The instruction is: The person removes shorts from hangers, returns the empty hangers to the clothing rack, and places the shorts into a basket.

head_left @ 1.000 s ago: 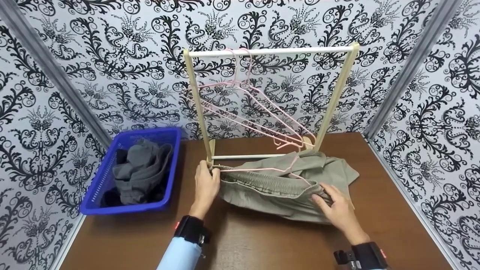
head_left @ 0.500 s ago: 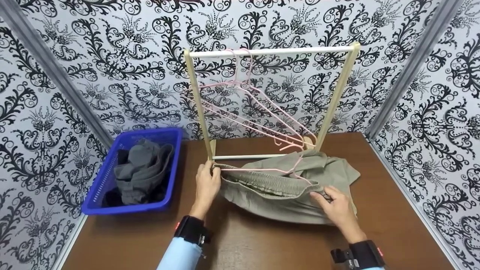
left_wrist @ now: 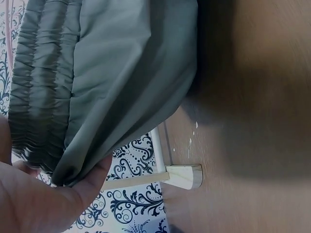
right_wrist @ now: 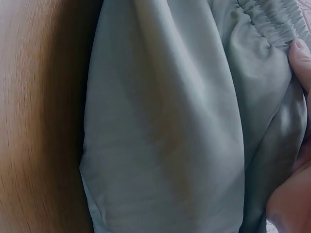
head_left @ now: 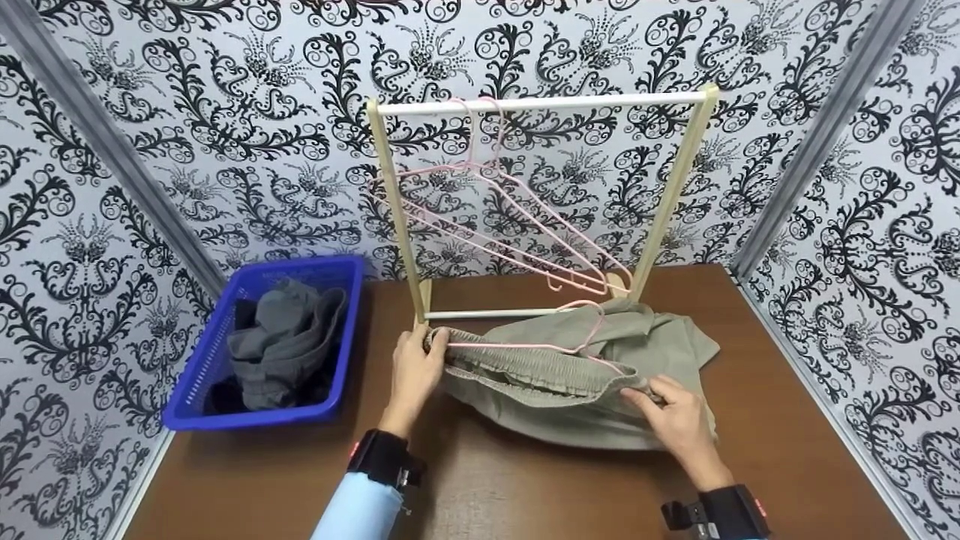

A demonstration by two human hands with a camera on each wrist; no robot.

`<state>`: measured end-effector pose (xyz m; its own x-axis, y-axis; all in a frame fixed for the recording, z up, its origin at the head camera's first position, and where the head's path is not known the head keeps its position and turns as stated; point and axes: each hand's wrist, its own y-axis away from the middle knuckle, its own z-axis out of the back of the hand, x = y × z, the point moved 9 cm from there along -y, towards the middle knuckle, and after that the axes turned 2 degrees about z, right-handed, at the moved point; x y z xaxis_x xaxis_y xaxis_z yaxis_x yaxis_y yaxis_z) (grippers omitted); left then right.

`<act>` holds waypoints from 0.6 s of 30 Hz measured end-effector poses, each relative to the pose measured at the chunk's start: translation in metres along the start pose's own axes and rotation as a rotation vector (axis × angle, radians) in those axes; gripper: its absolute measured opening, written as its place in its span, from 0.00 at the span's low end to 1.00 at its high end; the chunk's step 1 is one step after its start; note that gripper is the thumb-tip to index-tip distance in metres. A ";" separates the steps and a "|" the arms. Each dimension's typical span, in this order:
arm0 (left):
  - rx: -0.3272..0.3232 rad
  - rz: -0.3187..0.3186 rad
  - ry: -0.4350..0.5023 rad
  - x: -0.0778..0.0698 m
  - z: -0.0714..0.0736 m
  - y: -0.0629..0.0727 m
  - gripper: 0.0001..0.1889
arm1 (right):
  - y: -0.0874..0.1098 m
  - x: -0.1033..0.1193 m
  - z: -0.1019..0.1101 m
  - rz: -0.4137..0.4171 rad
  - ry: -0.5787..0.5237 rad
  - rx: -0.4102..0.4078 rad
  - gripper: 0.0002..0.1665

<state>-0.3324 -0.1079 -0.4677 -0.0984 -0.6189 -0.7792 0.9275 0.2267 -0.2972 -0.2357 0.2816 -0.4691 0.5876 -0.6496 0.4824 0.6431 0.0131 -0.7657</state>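
Observation:
Olive-grey elastic-waist trousers (head_left: pixel 540 416) lie bunched on the table, their waistband raised and gaping toward the person. A pink hanger (head_left: pixel 517 346) sits in the waist opening, its hook lying over the cloth behind. At the waistband's left end my left hand (head_left: pixel 415 367) pinches the cloth, thumb by the hanger's left tip. My right hand (head_left: pixel 679 420) grips the waistband's right end between thumb and fingers. In the left wrist view the gathered waistband (left_wrist: pixel 41 82) runs into the left hand. The right wrist view has the right thumb (right_wrist: pixel 300 60) pressed on the elastic edge.
Behind the trousers stands a small rack (head_left: pixel 540 103) with a white rail and pale wooden posts. Two pink hangers (head_left: pixel 551 217) hang tilted from it. A blue basket (head_left: pixel 259 420) with dark grey clothing (head_left: pixel 285 345) is at the left. Patterned walls enclose the brown table (head_left: pixel 480 502).
The hanger's hook has swung down and back onto the cloth. The left thumb has shifted slightly right along the hanger, and the waistband's front edge has dipped a little. Both hands keep their grip.

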 end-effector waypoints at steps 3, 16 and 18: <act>-0.002 -0.010 0.005 0.000 0.002 -0.002 0.12 | 0.001 -0.001 0.001 -0.014 0.002 0.000 0.32; 0.079 0.089 0.128 0.018 0.002 -0.011 0.15 | 0.003 -0.007 0.005 -0.106 0.034 0.017 0.34; 0.089 0.116 0.168 0.021 0.001 -0.012 0.16 | 0.004 -0.009 0.006 -0.134 0.036 0.030 0.35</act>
<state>-0.3452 -0.1244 -0.4796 -0.0409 -0.4567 -0.8887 0.9637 0.2169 -0.1559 -0.2355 0.2916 -0.4739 0.4782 -0.6737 0.5634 0.7292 -0.0528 -0.6822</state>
